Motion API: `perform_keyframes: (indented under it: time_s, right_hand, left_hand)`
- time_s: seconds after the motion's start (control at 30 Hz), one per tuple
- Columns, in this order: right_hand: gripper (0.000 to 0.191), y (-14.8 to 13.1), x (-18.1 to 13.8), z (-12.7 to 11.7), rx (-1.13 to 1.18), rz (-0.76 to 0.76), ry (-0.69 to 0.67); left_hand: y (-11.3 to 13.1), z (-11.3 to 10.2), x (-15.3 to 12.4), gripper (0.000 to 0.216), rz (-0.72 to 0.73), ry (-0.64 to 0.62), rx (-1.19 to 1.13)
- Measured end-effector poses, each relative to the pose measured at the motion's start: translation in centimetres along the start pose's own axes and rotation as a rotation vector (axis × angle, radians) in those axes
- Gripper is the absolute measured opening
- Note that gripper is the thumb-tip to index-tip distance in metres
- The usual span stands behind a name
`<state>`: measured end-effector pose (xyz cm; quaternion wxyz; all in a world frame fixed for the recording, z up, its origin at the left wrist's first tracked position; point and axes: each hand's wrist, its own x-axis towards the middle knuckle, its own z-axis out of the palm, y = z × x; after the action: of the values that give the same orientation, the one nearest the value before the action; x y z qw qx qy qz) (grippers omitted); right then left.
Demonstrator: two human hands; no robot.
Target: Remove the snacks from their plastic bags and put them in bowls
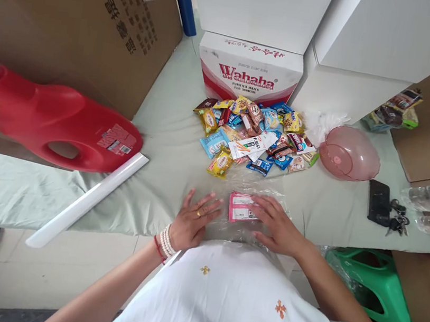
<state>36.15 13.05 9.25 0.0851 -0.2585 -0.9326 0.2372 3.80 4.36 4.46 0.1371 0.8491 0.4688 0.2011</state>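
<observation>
My left hand [195, 221], with a ring and a beaded bracelet, lies with fingers stretched out at the near edge of the table. My right hand [276, 223] rests with spread fingers over the right end of a pink-and-white snack packet [239, 207], hiding part of it. Around the packet lies a clear plastic bag [225, 231], its outline hard to make out. Just beyond both hands is a heap of small wrapped snacks [271, 120] in several colours. A white long packet [252, 145] lies on top of that heap.
Behind the heap stands a Wahaha water carton [249, 72]. At right are a pink translucent bowl [350, 153], a black phone [379, 202], keys [399, 221] and plastic bottles [420, 198]. A red jug [65, 116] and a white strip [89, 199] lie left. Below right is a green stool [384, 291].
</observation>
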Motion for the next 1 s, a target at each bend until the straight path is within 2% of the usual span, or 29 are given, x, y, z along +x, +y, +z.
perform_keyframes:
  time_s: [0.07, 0.17, 0.23, 0.3, 0.37, 0.43, 0.53, 0.6, 0.7, 0.77, 0.87, 0.93, 1.0]
  right_hand:
    - [0.075, 0.1, -3.0, -0.2, 0.064, -0.037, 0.005]
    - [0.074, 0.3, -6.4, 1.0, 0.013, 0.008, -0.029]
    - [0.054, 0.6, -7.2, 2.0, -0.037, 0.034, -0.017]
    - [0.032, 0.8, -7.0, 2.4, -0.016, 0.038, 0.023]
    - [0.022, 1.1, -6.0, 1.7, 0.094, 0.051, 0.068]
    - [0.023, 1.5, -4.6, 0.4, 0.246, 0.107, 0.077]
    - [0.039, 2.7, -2.5, -1.5, 0.383, 0.299, 0.028]
    - [0.045, 3.8, -1.2, -2.2, 0.343, 0.483, -0.065]
    - [0.029, 5.1, 0.4, -3.0, 0.069, 0.707, -0.206]
    - [0.022, 5.3, 1.6, -3.7, -0.152, 0.730, -0.162]
    - [0.028, 5.0, 4.3, -4.2, -0.302, 0.582, -0.006]
    - [0.031, 4.7, 6.5, -3.8, -0.285, 0.468, -0.014]
    - [0.037, 4.6, 8.7, -2.8, -0.282, 0.432, -0.064]
  left_hand:
    - [-0.2, -0.5, -1.0, 0.080, 0.120, -0.110, -0.117]
    - [-0.6, -0.7, -1.8, 0.079, 0.150, -0.229, -0.192]
    - [-0.8, -0.5, -1.9, 0.069, 0.159, -0.247, -0.188]
    - [-0.9, -0.3, -1.5, 0.046, 0.127, -0.202, -0.185]
    - [-0.9, -0.1, -0.7, 0.024, 0.018, -0.112, -0.224]
    - [-1.1, 0.0, 0.5, 0.028, -0.156, -0.019, -0.283]
    - [-1.4, 0.2, 2.9, 0.039, -0.428, 0.071, -0.277]
    - [-1.6, 0.4, 4.5, 0.037, -0.577, 0.096, -0.182]
    - [-1.6, 0.8, 5.9, 0.019, -0.704, 0.134, 0.033]
    - [-1.3, 0.9, 6.1, 0.027, -0.746, 0.203, 0.148]
    - [-0.4, 0.9, 5.4, 0.035, -0.741, 0.331, 0.228]
    - [0.6, 0.9, 4.8, 0.032, -0.649, 0.361, 0.254]
    - [1.8, 0.9, 4.8, 0.037, -0.476, 0.272, 0.239]
